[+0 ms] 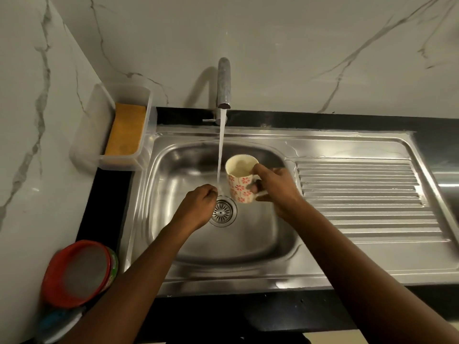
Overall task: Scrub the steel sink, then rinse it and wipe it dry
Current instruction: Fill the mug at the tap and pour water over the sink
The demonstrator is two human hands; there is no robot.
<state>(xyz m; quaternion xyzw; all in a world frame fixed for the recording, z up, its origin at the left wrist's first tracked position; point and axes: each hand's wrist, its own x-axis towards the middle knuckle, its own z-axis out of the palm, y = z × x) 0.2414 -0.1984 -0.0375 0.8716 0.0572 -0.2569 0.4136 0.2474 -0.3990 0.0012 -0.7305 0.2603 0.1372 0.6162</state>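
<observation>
The steel sink (pixel 248 242) fills the middle of the view, its basin at the centre and the ribbed drainboard (pixel 360 194) at 3 o'clock. The tap (pixel 224 83) at 12 o'clock is running, and its stream (pixel 220 150) falls just at 12 o'clock of the drain strainer (pixel 222 213). The right hand (pixel 275 187) is clamped on the handle of a floral mug (pixel 239 184), held nearly upright just beside the stream at its 3 o'clock. The left hand (pixel 198 202) is curled into a loose fist at the foot of the stream, with nothing seen in it. The step looks like drawing water to rinse the basin. To do it well, the mug should slide toward 9 o'clock until its mouth sits under the stream, stay level while filling, then be tipped slowly along the basin walls so the water sheets down to the strainer. The sponge (pixel 126 130) rests in its clear holder (pixel 116 162) at 10 o'clock, and a red-lidded tub (pixel 77 271) stands at 8 o'clock
</observation>
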